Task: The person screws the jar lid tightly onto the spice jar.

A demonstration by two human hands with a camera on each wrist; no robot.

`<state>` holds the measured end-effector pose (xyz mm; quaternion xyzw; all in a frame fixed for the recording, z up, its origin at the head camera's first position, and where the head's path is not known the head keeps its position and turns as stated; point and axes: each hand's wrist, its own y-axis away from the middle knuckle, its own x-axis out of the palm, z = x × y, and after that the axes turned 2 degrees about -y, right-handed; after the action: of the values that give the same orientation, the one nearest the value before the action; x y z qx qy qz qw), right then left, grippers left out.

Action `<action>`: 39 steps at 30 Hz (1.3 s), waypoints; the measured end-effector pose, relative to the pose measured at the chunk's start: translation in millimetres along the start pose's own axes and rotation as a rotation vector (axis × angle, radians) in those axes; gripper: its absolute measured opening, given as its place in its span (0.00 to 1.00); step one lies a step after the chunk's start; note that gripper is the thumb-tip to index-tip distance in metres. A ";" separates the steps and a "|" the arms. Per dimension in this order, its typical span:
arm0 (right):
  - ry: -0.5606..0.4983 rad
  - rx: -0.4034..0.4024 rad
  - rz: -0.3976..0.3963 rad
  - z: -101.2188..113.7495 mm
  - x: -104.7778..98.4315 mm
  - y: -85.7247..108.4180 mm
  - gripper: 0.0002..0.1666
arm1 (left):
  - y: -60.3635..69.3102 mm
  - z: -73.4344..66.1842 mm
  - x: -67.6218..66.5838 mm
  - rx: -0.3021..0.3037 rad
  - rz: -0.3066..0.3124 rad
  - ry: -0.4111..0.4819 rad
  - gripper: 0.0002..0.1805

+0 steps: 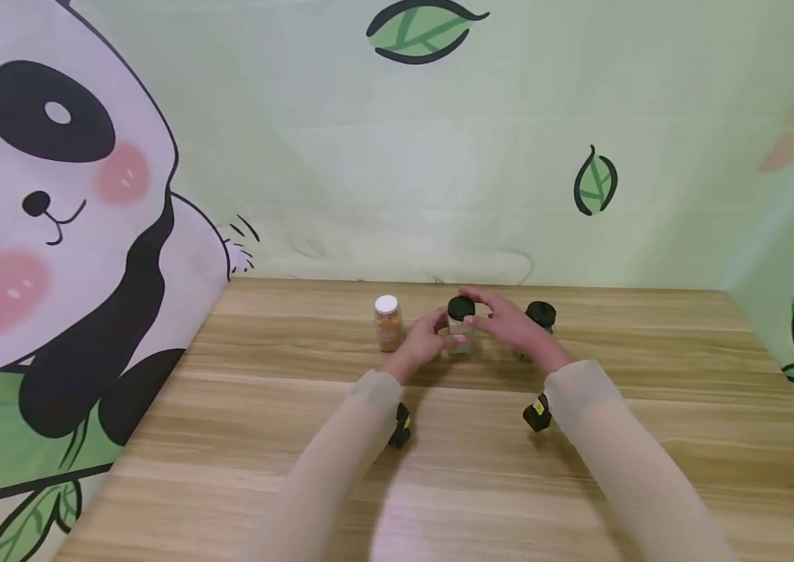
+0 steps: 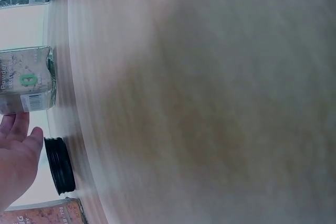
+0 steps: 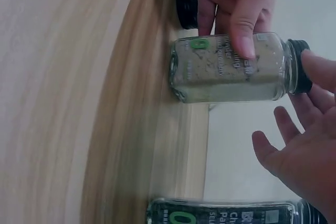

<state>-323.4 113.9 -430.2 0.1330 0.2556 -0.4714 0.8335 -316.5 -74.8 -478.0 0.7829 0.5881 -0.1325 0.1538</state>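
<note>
In the head view the right hand (image 1: pixel 505 318) and wrist hide much of the dark jar (image 1: pixel 541 314), and lettering on the jars is too small to read (the bottom edge crops both sleeves (image 1: pixel 340 453), too). The left wrist view slices off the pale jar (image 3: pixel 228 77) at its left edge, its cap (image 3: pixel 297 77) lost outside, along with part of the left hand (image 1: pixel 427 341), and trims the orange jar (image 2: pixel 44 215) below. From the right wrist, the bottom edge cuts through the dark jar, while the left hand partly covers the loose black lid (image 3: pixel 187 9).
</note>
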 end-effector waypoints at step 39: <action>0.257 -0.017 -0.253 12.1 21.7 -11.5 0.33 | 3.0 -3.9 -0.7 0.020 -0.009 0.005 0.32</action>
<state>-320.4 86.8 -431.9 0.1517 0.3788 -0.5493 0.7292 -313.7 -74.6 -473.9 0.7822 0.5904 -0.1373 0.1438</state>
